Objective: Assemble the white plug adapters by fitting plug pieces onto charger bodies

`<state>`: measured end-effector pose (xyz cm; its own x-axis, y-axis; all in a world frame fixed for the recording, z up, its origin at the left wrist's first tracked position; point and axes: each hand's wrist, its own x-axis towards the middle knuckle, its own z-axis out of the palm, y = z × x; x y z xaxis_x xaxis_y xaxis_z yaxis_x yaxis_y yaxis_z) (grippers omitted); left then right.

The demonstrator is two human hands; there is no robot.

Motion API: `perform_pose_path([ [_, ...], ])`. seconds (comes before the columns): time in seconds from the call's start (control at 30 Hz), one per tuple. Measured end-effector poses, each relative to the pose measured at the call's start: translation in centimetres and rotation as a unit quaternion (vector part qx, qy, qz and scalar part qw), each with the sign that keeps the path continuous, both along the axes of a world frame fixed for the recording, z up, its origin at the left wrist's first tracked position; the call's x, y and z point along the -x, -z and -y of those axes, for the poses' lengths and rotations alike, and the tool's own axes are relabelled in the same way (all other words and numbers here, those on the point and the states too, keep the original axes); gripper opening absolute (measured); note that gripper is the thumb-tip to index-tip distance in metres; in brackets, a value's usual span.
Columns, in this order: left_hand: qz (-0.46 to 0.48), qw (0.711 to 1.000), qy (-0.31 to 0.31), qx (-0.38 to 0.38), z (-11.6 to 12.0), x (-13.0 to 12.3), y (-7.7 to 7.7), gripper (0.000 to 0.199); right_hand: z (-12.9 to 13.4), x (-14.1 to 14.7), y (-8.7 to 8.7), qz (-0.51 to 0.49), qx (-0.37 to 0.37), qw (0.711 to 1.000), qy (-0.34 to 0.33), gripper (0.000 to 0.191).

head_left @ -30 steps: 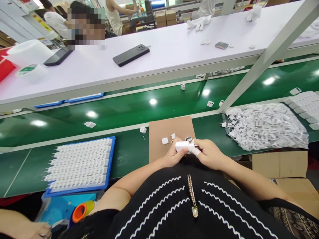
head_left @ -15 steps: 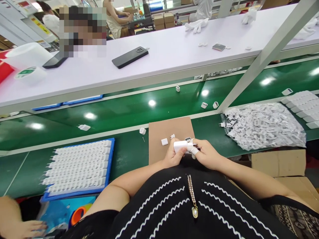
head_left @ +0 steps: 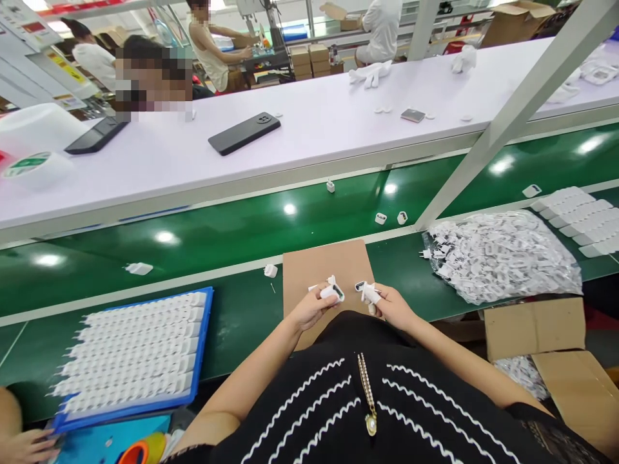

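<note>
Centrally, above a flat tan board [head_left: 304,264] on the smooth green counter [head_left: 242,328], my left hand [head_left: 308,312] has its fingers closed around a white plug housing [head_left: 331,294]. It is hard-looking plastic, boxy with rounded corners, and its dark open end faces my right hand [head_left: 394,309]. There, my fingers are narrowed on a small white piece [head_left: 369,293], its outline partly lost against the white wrapping on my fingertips. Just beyond sits a white shell [head_left: 360,285], oval-mouthed and dark inside. To the left, ridged rows of white plugs [head_left: 135,345] fill a blue tray [head_left: 204,341]; to the right, crinkled clear plastic [head_left: 573,274] holds jumbled white parts [head_left: 498,258].
</note>
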<state>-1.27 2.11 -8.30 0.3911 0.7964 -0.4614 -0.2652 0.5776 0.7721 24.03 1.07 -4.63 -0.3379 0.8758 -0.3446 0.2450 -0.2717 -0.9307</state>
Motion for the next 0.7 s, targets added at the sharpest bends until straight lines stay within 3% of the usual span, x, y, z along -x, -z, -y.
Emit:
perform_pose_path([
  [0.1,-0.064,0.996,-0.059,-0.033,-1.9,2.1,2.6,0.062,-0.9,-2.0,2.1,0.067,0.010,0.996,0.064,0.041],
  [0.23,-0.247,0.956,-0.099,-0.125,-6.7,4.7,6.3,0.057,-1.6,-4.5,5.5,0.183,0.004,0.980,0.076,0.023],
  [0.37,-0.345,0.923,-0.091,-0.142,-11.4,5.7,9.8,0.045,-1.7,-5.5,7.8,0.243,0.015,0.967,0.068,0.014],
  [0.47,-0.395,0.904,-0.055,-0.157,-13.0,5.6,11.8,0.032,-1.8,-5.8,8.5,0.278,0.022,0.959,0.052,0.013],
  [0.57,-0.429,0.884,-0.020,-0.186,-13.0,5.6,12.3,0.027,-1.8,-6.2,8.9,0.307,0.025,0.951,0.043,0.013],
  [0.7,-0.476,0.844,-0.017,-0.245,-13.1,4.8,11.0,0.057,-1.3,-7.3,9.6,0.325,0.039,0.944,0.042,0.016],
])
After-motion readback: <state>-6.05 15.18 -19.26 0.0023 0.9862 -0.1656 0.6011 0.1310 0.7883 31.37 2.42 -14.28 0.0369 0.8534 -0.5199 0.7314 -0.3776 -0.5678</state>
